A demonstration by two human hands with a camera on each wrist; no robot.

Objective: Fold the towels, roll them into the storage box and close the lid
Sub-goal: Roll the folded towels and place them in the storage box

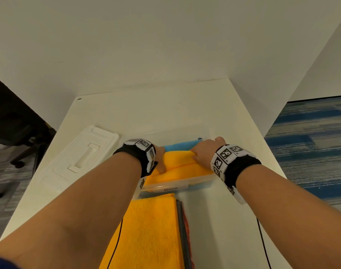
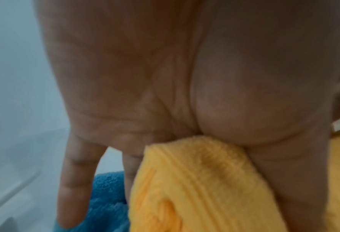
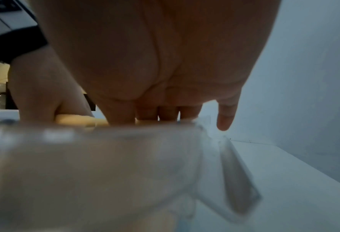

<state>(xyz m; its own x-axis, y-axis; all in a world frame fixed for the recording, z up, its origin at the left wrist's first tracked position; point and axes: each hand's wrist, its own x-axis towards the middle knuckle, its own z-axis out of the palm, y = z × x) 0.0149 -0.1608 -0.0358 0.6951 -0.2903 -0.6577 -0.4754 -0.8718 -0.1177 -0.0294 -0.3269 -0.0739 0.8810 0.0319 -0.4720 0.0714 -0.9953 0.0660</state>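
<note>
Yellow rolled towel [image 1: 182, 166] sits in the clear storage box [image 1: 197, 181] beside a blue towel [image 1: 177, 146]; the left hand [image 1: 160, 159] and right hand [image 1: 204, 150] each grip one end. White lid [image 1: 82, 154] lies left on the table [image 1: 146, 109].

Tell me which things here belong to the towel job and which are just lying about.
Job: rolled yellow towel, blue towel, storage box, lid, flat yellow towel, left hand, right hand.
Lying about: office chair, black cable.
</note>
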